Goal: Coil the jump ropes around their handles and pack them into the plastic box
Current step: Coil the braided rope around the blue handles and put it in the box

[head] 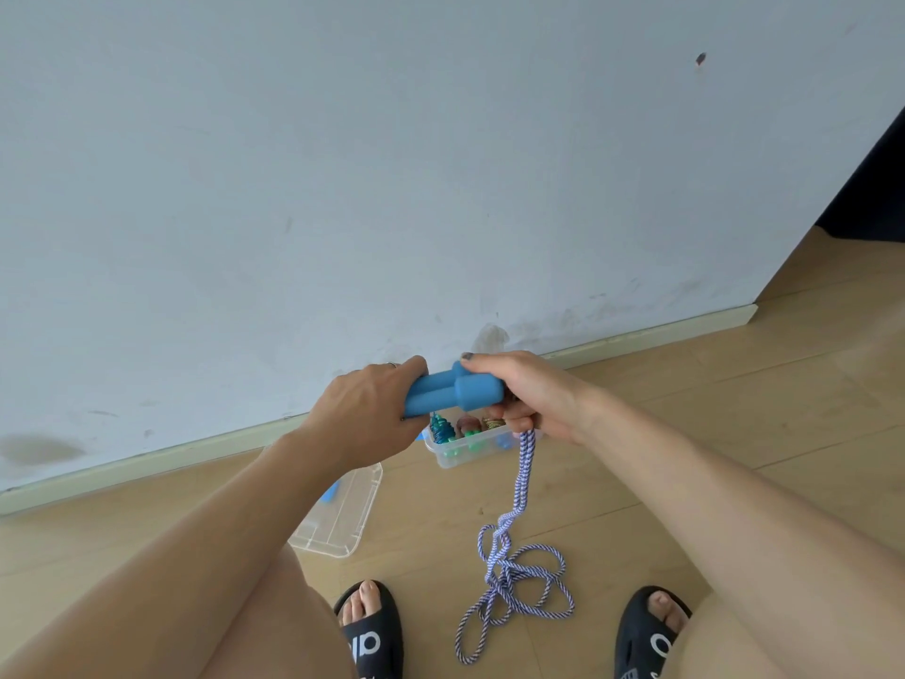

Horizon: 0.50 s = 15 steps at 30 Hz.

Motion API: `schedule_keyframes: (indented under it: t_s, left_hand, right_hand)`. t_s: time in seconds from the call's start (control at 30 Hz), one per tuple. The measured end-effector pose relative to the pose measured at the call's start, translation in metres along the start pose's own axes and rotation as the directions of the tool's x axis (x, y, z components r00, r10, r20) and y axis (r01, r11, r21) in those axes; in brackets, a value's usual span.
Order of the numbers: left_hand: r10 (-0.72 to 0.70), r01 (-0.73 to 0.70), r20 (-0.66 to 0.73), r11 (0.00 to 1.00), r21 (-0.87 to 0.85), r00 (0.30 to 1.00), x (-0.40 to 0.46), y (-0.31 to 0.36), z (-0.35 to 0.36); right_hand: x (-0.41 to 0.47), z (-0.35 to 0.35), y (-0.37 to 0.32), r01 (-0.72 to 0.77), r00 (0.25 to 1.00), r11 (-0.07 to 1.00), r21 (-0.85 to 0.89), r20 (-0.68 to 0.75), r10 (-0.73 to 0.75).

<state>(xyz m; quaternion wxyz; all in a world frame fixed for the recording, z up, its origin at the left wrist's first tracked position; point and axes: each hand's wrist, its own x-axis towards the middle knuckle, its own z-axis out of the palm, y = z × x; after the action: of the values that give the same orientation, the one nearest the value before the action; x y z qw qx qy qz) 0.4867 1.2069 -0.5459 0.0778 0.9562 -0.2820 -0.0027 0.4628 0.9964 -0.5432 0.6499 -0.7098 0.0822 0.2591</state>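
Note:
Two blue jump-rope handles (453,394) lie side by side, held level in front of me. My left hand (369,414) grips their left end and my right hand (524,394) grips their right end. A blue-and-white braided rope (512,546) hangs down from my right hand and lies in loose tangled loops on the floor between my feet. Below and behind my hands, a clear plastic box (463,455) stands by the wall with several coiled ropes in it; my hands hide part of it.
The box's clear lid (343,517) lies on the wooden floor to the left, partly under my left forearm. My feet in black slides (374,629) (649,629) flank the rope pile. A white wall and baseboard (147,463) run close ahead.

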Motion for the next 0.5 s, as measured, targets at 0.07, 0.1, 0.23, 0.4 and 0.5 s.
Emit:
schedule_keyframes:
  t_s: [0.07, 0.1, 0.23, 0.4, 0.5]
  left_hand:
    - [0.000, 0.002, -0.033, 0.997, 0.079, 0.999, 0.001, 0.000, 0.000]
    - [0.001, 0.002, -0.035, 0.995, 0.098, 0.999, 0.000, 0.000, -0.001]
    - [-0.043, 0.041, 0.014, 0.995, 0.087, 0.999, -0.002, -0.005, -0.003]
    - [-0.236, 0.241, 0.052, 0.960, -0.141, 0.970, 0.001, -0.002, -0.002]
    - [-0.459, 0.497, 0.213, 0.686, -0.532, 0.862, 0.008, -0.014, -0.003]
  right_hand:
    - [-0.003, 0.000, -0.001, -0.017, 1.000, 0.999, -0.030, 0.020, 0.018]
    - [-0.004, 0.001, -0.002, -0.015, 1.000, 0.999, -0.051, 0.013, 0.015]
    - [-0.005, 0.002, 0.002, 0.067, 0.981, 0.940, -0.335, -0.152, -0.124]
    - [-0.007, 0.006, 0.013, 0.144, 0.873, 0.899, -0.414, -0.374, -0.312]
    - [-0.008, 0.013, 0.026, 0.097, 0.839, 0.628, -0.772, -0.276, -0.469]
